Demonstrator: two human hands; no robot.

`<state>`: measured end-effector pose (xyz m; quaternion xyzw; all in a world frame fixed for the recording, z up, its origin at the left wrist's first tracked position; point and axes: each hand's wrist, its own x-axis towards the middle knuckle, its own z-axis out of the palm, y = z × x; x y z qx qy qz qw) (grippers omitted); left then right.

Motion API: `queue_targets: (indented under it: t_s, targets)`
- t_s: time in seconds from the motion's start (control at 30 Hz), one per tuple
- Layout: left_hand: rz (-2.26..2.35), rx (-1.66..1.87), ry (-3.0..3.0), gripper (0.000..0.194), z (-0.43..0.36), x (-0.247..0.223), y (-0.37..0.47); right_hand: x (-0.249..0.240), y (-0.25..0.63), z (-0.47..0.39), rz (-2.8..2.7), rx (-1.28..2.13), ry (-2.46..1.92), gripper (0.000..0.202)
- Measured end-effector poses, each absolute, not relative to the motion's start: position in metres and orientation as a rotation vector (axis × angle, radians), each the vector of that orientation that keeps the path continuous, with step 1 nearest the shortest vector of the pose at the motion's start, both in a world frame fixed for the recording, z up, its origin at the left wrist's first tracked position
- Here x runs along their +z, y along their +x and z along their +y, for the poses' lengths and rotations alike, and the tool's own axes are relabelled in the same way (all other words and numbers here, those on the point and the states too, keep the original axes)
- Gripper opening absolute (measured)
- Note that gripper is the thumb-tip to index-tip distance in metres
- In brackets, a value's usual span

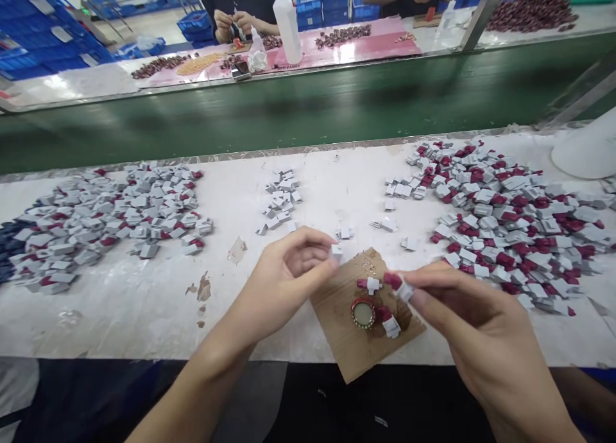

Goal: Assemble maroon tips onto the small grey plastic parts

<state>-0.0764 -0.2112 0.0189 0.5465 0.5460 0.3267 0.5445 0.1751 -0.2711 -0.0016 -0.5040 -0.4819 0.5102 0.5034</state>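
Note:
My left hand (pixel 283 279) pinches a small light-grey plastic piece (pixel 335 253) between thumb and forefinger, just above the top left of a brown cardboard sheet (pixel 344 340). Over the sheet's right side, my right hand (pixel 474 321) has a maroon-and-grey plastic part (pixel 399 284) pinched in its fingertips, maroon end pointing left. On the cardboard lie a bottle cap (pixel 362 312) with its hollow side up, a maroon-and-grey part (pixel 369 285) above it, and another such part (pixel 389 323) to its right. Wet-looking dark stains surround the cap.
Heaps of grey and maroon parts lie left (pixel 120 212) and right (pixel 510 218), with a smaller grey group (pixel 282 199) between. A white round container (pixel 587 147) stands far right. Beyond the green conveyor (pixel 289 109), two people work with their hands near a white bottle (pixel 289 32).

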Motion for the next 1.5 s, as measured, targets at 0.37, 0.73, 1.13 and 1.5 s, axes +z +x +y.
queue_targets:
  t_s: [0.37, 0.73, 1.13, 1.5]
  targets:
    - [0.848, 0.774, 0.94, 0.023, -0.215, 0.018, -0.028, -0.009, 0.175, -0.256, -0.703, 1.451, -1.04, 0.01]
    - [0.859, 0.738, 1.009, 0.016, -0.217, 0.018, -0.032, -0.008, 0.179, -0.256, -0.946, 1.374, -1.141, 0.009]
    - [0.97, 0.701, 1.39, 0.008, -0.226, 0.028, -0.044, 0.01, 0.193, -0.248, -1.407, 1.273, -1.263, 0.008]
    - [2.135, 0.606, 1.732, 0.022, -0.195, 0.016, -0.136, -0.037, 0.258, -0.198, -2.16, 0.158, -1.629, 0.031]
